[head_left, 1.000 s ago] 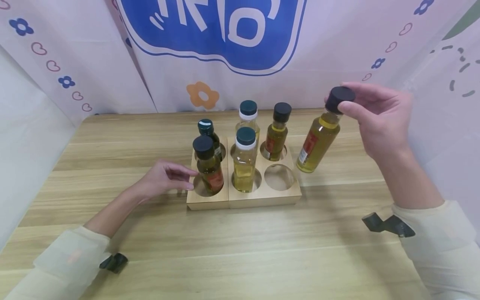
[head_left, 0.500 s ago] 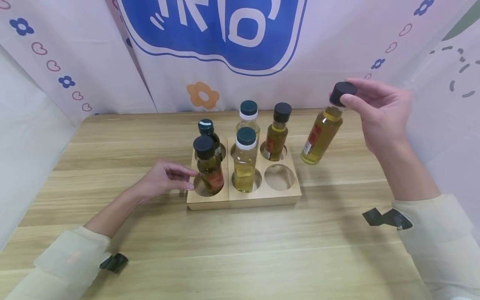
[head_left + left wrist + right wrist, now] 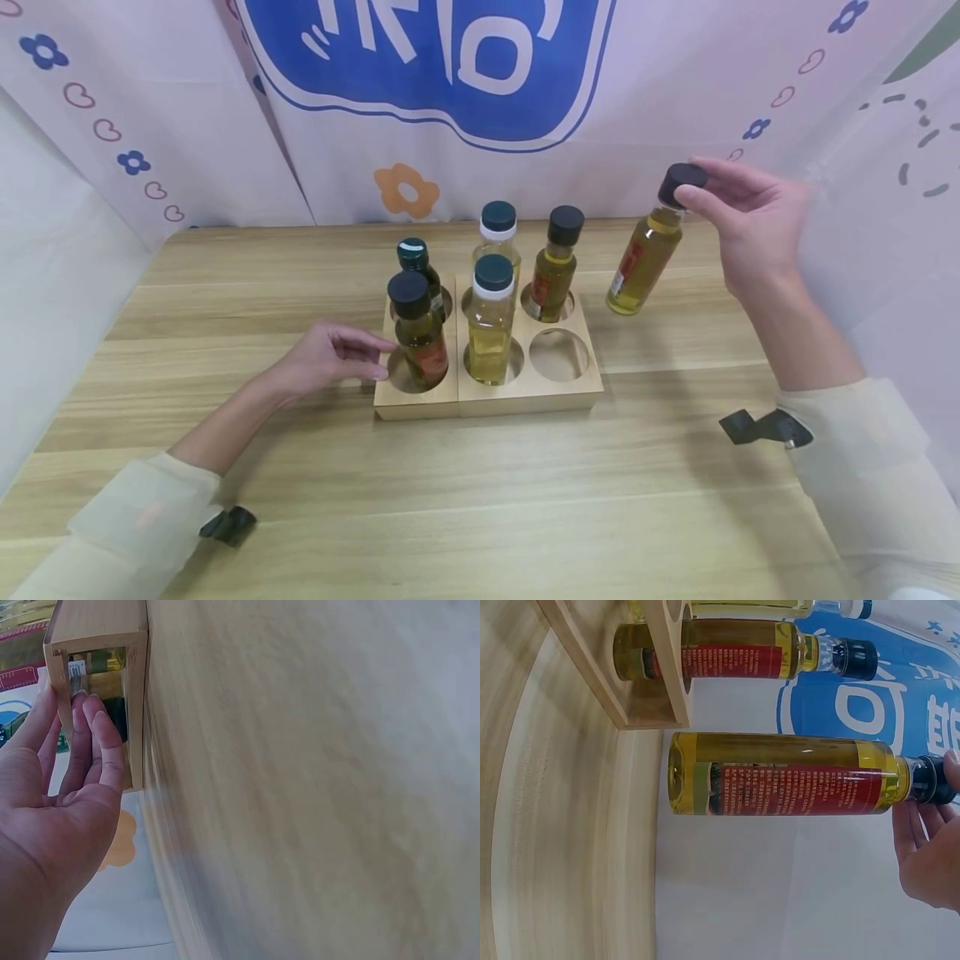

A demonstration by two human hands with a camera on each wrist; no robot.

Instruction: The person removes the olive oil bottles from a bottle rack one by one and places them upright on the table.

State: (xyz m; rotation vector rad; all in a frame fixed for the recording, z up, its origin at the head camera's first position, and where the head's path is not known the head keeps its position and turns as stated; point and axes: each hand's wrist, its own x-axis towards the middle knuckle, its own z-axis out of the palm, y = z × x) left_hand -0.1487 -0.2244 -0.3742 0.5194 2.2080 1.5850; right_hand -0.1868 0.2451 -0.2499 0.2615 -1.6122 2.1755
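Note:
My right hand [image 3: 757, 221] pinches the black cap of a clear oil bottle [image 3: 647, 262] with a red label. The bottle hangs tilted in the air, right of a wooden bottle rack [image 3: 525, 400]; in the right wrist view the whole oil bottle [image 3: 780, 776] shows. My left hand [image 3: 327, 360] holds the rack's left end. In the left wrist view, the thumb lies by the top board and other fingers reach in at the open side of the rack [image 3: 136, 705]. The rack's front right hole [image 3: 558, 356] has no bottle in it.
Several bottles stand in the rack: black-capped ones front left [image 3: 422, 342] and back right [image 3: 553, 271], green-and-white-capped ones front middle [image 3: 490, 329] and behind, and a small dark one [image 3: 423, 271] back left. A printed cloth [image 3: 337, 167] hangs behind the wooden table [image 3: 450, 500].
My right hand has lifted the oil bottle slightly up and away from the rack, then shifted a little left. My left hand and the rack have stayed put.

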